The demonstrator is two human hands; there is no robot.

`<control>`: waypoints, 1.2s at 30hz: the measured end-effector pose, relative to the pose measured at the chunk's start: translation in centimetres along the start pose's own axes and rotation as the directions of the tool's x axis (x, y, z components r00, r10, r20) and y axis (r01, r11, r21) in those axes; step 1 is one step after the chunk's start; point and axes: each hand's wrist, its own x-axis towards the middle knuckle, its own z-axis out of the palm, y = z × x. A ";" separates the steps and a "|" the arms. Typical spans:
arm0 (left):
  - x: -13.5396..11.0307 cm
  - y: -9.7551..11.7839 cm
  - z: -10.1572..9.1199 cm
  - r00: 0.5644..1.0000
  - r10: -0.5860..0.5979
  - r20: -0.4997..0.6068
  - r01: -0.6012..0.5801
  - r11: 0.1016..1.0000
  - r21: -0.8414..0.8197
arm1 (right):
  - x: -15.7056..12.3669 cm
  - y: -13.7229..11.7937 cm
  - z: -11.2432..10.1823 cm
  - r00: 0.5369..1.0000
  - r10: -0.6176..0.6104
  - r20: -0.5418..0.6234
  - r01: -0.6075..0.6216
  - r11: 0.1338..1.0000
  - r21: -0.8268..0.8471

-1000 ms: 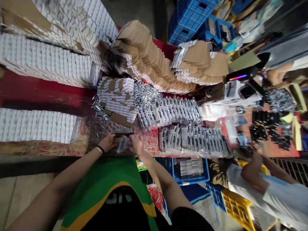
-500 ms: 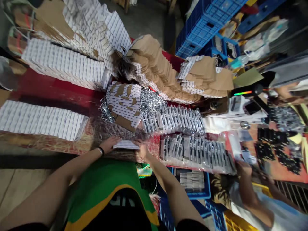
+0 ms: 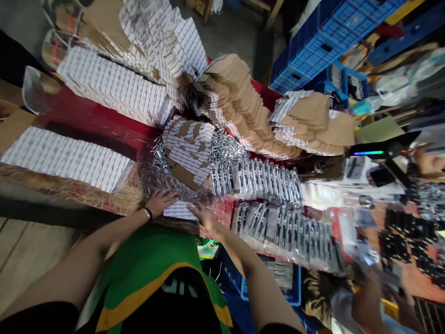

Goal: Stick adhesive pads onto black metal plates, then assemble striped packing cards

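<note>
A flat white carton with blue stripes lies at the table's front edge, between my two hands. My left hand rests at its left end, fingers stretched and spread. At the right end my right hand touches the carton with extended fingers; part of its underside is hidden. Just beyond lies a fanned pile of striped cartons with brown flaps. Loose metal screw-like pieces lie on both sides of that pile, a heap on the right and a smaller one on the left.
Rows of striped boxes stand on the left. Bagged metal hardware lies in rows on the right. Folded brown cartons are stacked behind. Blue crates stand at the back right. A co-worker's blurred arm is at lower right.
The view has shifted, moving the background mostly rightward. The fingers of my left hand are more spread, and more of the carton's striped face shows. The co-worker's arm has moved.
</note>
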 end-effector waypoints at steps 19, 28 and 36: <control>0.7 4.2 3.0 0.989 0.122 0.081 -0.136 0.968 0.209 | 0.8 -4.1 3.9 0.981 0.182 -0.063 -0.192 0.918 -0.348; 2.3 4.9 -0.3 0.984 -0.059 0.169 0.035 0.989 0.143 | 5.4 -4.2 -1.4 0.867 0.316 -0.386 -0.363 0.930 -0.054; -5.5 -6.2 -7.8 0.630 -0.613 -0.478 0.668 0.741 -0.070 | 14.2 -2.8 -5.6 0.628 0.608 -0.486 -0.476 0.794 0.377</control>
